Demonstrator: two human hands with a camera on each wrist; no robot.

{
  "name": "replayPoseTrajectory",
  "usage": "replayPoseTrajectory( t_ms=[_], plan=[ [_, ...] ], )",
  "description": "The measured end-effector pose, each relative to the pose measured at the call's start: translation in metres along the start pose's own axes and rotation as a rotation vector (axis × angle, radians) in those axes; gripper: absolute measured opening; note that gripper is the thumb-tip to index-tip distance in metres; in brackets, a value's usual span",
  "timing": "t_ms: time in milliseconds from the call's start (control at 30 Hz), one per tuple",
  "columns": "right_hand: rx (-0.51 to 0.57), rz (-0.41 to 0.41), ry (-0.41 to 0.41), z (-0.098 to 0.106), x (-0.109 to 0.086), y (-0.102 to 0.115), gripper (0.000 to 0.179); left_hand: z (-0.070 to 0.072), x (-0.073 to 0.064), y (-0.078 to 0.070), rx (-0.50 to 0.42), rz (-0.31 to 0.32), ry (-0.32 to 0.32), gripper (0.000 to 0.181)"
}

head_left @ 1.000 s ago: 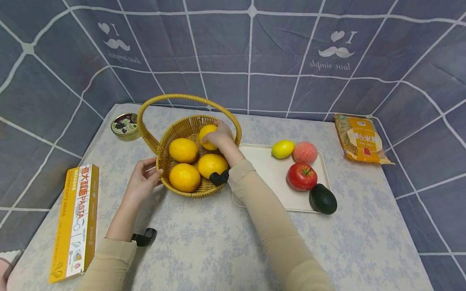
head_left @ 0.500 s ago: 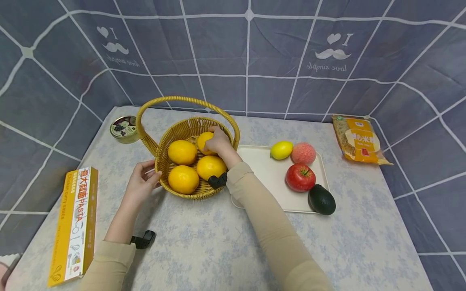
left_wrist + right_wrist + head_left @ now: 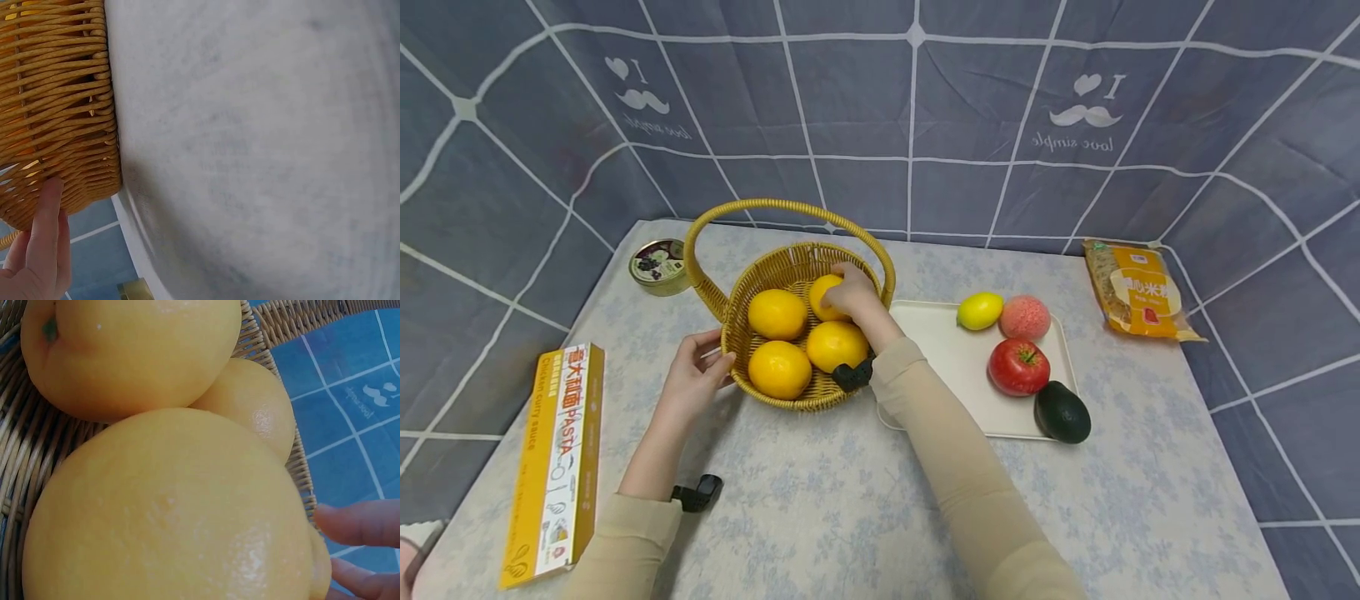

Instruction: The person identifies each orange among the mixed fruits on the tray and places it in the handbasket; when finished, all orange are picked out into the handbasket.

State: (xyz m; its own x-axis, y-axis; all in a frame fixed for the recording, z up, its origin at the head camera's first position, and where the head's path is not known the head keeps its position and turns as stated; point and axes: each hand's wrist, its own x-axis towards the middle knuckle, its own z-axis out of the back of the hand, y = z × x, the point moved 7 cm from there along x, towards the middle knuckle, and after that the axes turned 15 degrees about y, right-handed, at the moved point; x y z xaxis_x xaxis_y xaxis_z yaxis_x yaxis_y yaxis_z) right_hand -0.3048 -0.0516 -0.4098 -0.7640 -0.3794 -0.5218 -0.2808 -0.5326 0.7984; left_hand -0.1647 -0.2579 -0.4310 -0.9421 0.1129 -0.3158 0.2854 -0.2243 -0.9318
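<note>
A yellow wicker basket (image 3: 801, 402) with a tall handle stands left of centre, holding several oranges. My right hand (image 3: 853, 292) reaches inside and grips the orange (image 3: 823, 297) at the back right. In the right wrist view a sliver of that orange (image 3: 320, 565) shows beside my fingers (image 3: 356, 525), mostly covered by a large near orange (image 3: 169, 506). My left hand (image 3: 696, 371) holds the basket's left side, thumb at the rim. Up close in the left wrist view, one straight finger (image 3: 45, 219) lies against the woven wall (image 3: 62, 125).
Right of the basket, a cream tray (image 3: 943, 379) bears a lemon (image 3: 980, 311), a pink rough-skinned fruit (image 3: 1026, 317), a red apple (image 3: 1018, 367) and an avocado (image 3: 1062, 412). A round tin (image 3: 658, 268), a pasta box (image 3: 553, 467) and a food packet (image 3: 1138, 292) stand around the table.
My right hand has moved slightly lower into the basket with the orange, which now sits a little lower. My left hand keeps its place at the basket's side.
</note>
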Motion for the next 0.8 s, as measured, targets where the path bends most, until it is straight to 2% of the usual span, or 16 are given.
replayPoseTrajectory(
  t_ms=[267,433,667,800],
  plan=[
    [0.058,0.098,-0.01,0.002,-0.011,0.004,0.068,-0.001,0.002,0.001,0.022,0.025,-0.003,0.055],
    [0.025,0.185,0.019,0.002,-0.025,0.008,0.073,0.0,0.003,0.0,0.02,0.024,0.006,0.056],
    [-0.069,0.28,0.106,0.001,-0.062,0.013,0.07,0.0,0.003,0.0,0.032,0.023,0.042,0.059],
    [-0.086,0.332,0.142,0.01,-0.09,0.003,0.066,0.004,0.0,-0.003,0.054,0.021,0.015,0.059]
  ],
)
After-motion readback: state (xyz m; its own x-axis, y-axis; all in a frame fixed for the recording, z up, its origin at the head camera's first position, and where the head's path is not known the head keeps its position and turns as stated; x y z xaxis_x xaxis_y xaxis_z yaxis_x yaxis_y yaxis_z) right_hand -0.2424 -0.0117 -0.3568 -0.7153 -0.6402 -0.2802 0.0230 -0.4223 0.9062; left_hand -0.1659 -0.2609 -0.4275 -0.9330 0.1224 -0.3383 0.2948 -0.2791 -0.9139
